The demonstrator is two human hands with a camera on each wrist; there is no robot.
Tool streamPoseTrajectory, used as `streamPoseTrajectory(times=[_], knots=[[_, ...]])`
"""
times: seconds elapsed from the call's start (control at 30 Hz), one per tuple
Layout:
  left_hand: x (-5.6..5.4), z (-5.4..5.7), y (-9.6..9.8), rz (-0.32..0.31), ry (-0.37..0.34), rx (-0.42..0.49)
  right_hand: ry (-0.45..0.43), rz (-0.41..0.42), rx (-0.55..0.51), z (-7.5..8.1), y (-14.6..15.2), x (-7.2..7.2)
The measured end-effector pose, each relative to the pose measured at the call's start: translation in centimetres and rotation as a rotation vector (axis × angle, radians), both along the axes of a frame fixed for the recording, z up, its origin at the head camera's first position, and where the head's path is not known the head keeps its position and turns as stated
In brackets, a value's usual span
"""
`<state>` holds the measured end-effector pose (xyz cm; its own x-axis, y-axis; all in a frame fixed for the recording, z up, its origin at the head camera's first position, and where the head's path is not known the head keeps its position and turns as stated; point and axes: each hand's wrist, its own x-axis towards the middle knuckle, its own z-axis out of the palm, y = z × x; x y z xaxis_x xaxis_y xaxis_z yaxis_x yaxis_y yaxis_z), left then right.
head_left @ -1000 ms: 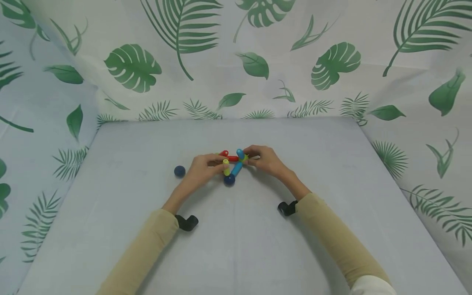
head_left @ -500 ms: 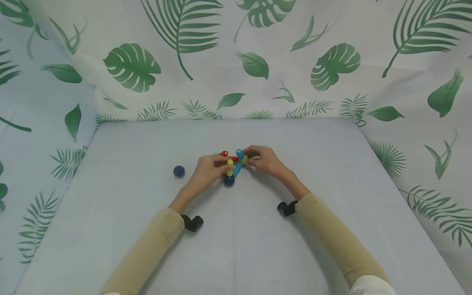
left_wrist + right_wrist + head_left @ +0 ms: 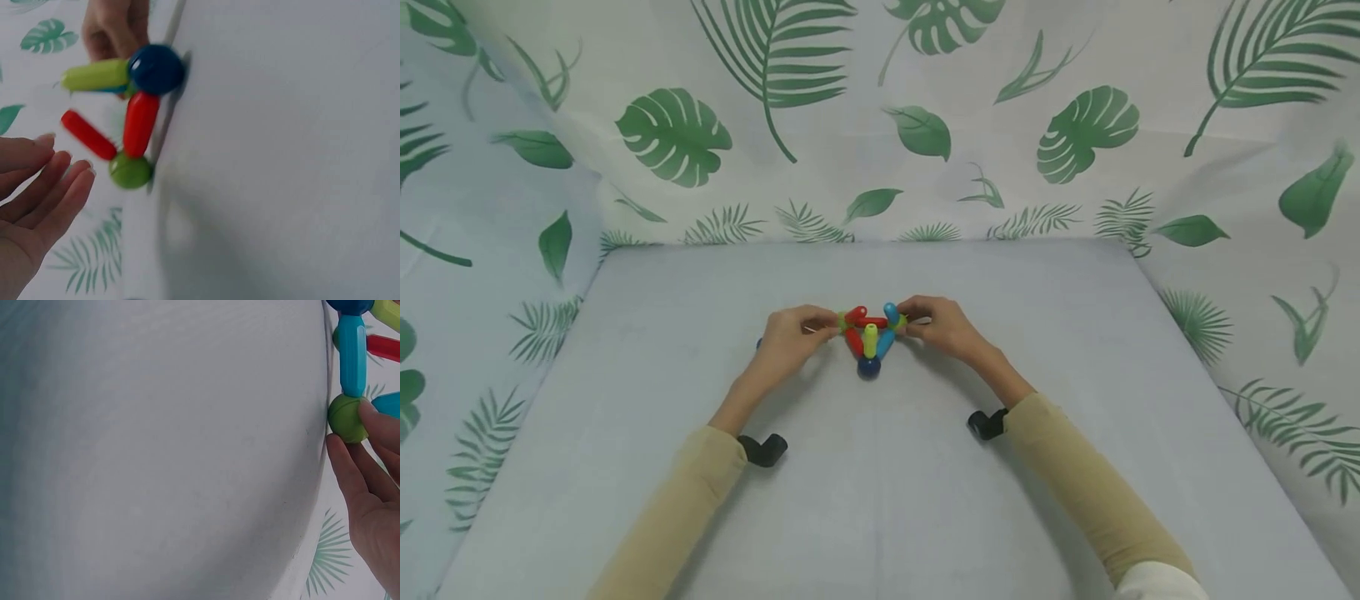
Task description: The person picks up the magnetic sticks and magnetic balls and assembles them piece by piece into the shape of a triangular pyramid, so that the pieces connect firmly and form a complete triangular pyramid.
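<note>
A triangle of magnetic rods and balls lies on the table. Its front corner is a dark blue ball (image 3: 868, 367) with a yellow-green rod (image 3: 870, 342) standing up from it. A red rod (image 3: 141, 125) links that ball to the left green ball (image 3: 130, 170), and a blue rod (image 3: 353, 356) to the right green ball (image 3: 345, 419). Another red rod (image 3: 872, 322) spans the back. One more red rod (image 3: 89, 134) and a blue rod (image 3: 891, 314) rise from the green corners. My right hand (image 3: 943, 325) pinches the right green ball. Beside the left one, my left hand (image 3: 786, 337) has fairly straight fingers, apart from it.
A loose dark blue ball (image 3: 759, 343) is mostly hidden behind my left hand. Black wrist cameras stick out below both sleeves. The white table (image 3: 880, 500) ends at a leaf-print backdrop (image 3: 880, 167) behind and at the sides.
My left hand has let go of the yellow-green rod and moved left to the left green ball. The rod now stands on the front blue ball. My right hand stays put.
</note>
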<state>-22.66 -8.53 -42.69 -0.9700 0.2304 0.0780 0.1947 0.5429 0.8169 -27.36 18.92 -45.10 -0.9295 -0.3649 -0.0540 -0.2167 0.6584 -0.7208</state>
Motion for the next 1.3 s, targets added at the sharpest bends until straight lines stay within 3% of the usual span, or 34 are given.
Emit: streamPoseTrajectory(times=[0.17, 0.3, 0.7, 1.1, 1.3], knots=[[-0.7, 1.1, -2.3, 0.014, 0.056, -0.044, -0.007, -0.009, -0.001, 0.0, 0.3, -0.1], [-1.3, 0.8, -4.0, -0.001, 0.077, -0.144, -0.008, -0.002, 0.004, -0.1, 0.4, -0.1], [-1.8, 0.0, -6.0, -0.052, -0.027, -0.388, -0.024, -0.013, -0.002, 0.0, 0.3, -0.1], [-1.3, -0.6, -6.6, -0.064, -0.113, -0.424, -0.026, -0.008, -0.009, 0.0, 0.2, -0.1], [-1.5, -0.3, -6.2, -0.059, -0.108, -0.417, -0.009, 0.003, -0.015, -0.1, 0.0, -0.1]])
